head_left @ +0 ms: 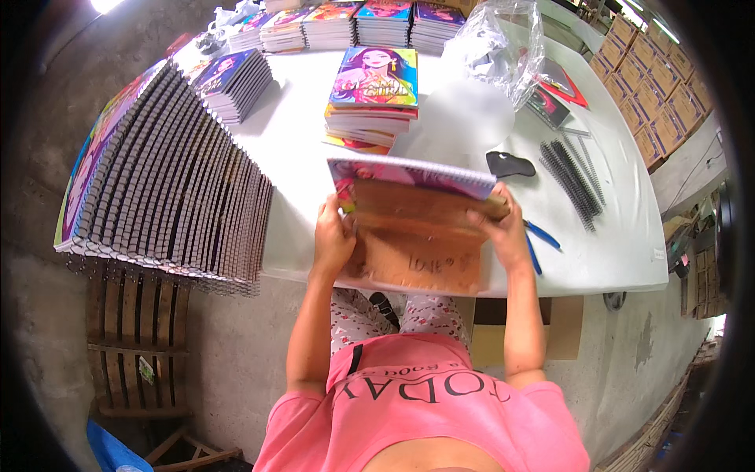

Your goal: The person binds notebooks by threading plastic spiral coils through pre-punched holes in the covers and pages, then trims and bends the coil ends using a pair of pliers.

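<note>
I hold a notebook with a colourful cover and brown cardboard back upright over the near edge of the white table. My left hand grips its left edge and my right hand grips its right edge. Under it a brown cardboard sheet lies on the table. Just beyond stands a short stack of the same colourful notebooks.
A long fanned row of spiral-bound notebooks leans at the left. More notebook stacks line the far edge. Black spiral coils, a black tool, blue-handled pliers and a clear plastic bag lie to the right. Cardboard boxes stand far right.
</note>
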Demonstrator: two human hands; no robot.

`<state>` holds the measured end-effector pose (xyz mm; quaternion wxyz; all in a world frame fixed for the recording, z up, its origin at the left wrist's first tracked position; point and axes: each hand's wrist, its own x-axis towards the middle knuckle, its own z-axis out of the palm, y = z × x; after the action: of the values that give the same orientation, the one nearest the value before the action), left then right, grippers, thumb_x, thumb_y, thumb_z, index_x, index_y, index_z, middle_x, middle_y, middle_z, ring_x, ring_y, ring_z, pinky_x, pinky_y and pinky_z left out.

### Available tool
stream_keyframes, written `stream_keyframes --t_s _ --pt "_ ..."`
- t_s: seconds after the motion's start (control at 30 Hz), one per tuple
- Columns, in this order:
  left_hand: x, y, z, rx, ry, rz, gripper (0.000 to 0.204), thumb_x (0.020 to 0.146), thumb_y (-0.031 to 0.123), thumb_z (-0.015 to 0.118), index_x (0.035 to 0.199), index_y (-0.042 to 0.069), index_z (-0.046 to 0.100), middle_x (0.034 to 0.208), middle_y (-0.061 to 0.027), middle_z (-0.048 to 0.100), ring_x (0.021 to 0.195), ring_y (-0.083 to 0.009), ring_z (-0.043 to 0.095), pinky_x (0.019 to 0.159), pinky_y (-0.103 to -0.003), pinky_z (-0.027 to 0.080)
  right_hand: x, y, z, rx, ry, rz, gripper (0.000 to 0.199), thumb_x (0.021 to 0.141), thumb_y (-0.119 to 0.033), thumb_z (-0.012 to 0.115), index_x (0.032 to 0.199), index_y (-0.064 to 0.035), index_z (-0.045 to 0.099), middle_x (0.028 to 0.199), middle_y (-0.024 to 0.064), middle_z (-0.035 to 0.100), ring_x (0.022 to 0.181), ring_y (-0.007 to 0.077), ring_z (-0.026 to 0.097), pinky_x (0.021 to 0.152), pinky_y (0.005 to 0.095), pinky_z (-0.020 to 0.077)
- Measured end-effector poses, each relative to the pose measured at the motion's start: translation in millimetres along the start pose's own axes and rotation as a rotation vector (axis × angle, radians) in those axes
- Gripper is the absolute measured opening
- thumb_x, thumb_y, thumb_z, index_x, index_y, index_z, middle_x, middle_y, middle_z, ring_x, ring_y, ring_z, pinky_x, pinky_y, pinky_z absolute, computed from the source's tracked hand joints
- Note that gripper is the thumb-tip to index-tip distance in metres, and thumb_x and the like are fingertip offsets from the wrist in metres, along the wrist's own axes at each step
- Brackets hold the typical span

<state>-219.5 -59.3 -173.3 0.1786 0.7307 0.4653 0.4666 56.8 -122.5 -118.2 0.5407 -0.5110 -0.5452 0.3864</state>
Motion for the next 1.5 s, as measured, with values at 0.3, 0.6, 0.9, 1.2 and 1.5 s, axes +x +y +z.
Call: stream_keyframes --t_s 0.3,0.6,0.9,1.2,1.5 --pt "7.3 61.1 -38.0 0.363 0.355 0.151 0.049 0.082 0.013 0.068 0.122 0.0 0.044 0.119 -0.0166 0.048 0.116 -0.0331 0.046 0.099 -0.044 0.034 44.0 46.9 -172.9 -1.14 0.426 -0.103 0.055 0.087 -0.042 0.057 0.132 -0.0134 0.046 0.132 0.0118 0.048 0.122 0.0272 0.046 0.1 0.0428 0.0363" --pt "50.4 145.5 27.9 0.376 0.127 0.485 0.053 0.067 0.05 0.074 0.09 0.006 0.054 0.091 -0.0092 0.051 0.094 -0.0275 0.05 0.096 -0.044 0.032 75.5 98.2 -217.9 -1.704 0.211 -0.047 0.031 0.085 -0.017 0.058 0.115 -0.0125 0.058 0.107 0.0053 0.061 0.102 0.0247 0.057 0.083 0.0474 0.0431" --pt "50.3 141.5 47.4 0.294 0.179 0.454 0.037 0.06 0.041 0.076 0.068 0.012 0.054 0.075 -0.0021 0.05 0.077 -0.0216 0.049 0.079 -0.035 0.033 68.4 7.0 -187.3 -1.501 0.371 -0.143 0.039 0.083 0.0 0.054 0.12 -0.0122 0.057 0.097 0.0082 0.062 0.09 0.0229 0.06 0.081 0.0371 0.0432" --pt "42.2 140.7 50.7 0.183 0.204 0.355 0.031 0.063 0.039 0.075 0.075 0.013 0.061 0.08 -0.001 0.055 0.086 -0.0216 0.052 0.094 -0.039 0.03 1.9 -93.0 -33.4 -0.539 -0.141 -0.238 0.027 0.081 0.002 0.062 0.105 -0.0097 0.069 0.078 0.0036 0.057 0.069 0.0126 0.052 0.061 0.0249 0.0429" --pt "43.1 141.9 49.5 0.289 0.205 0.451 0.029 0.063 0.036 0.075 0.077 0.014 0.061 0.075 -0.0017 0.05 0.077 -0.0204 0.048 0.09 -0.037 0.031 9.7 -78.1 -30.8 -0.666 -0.03 -0.405 0.025 0.076 0.003 0.065 0.097 -0.01 0.07 0.089 0.003 0.064 0.08 0.0175 0.059 0.072 0.0298 0.0462"
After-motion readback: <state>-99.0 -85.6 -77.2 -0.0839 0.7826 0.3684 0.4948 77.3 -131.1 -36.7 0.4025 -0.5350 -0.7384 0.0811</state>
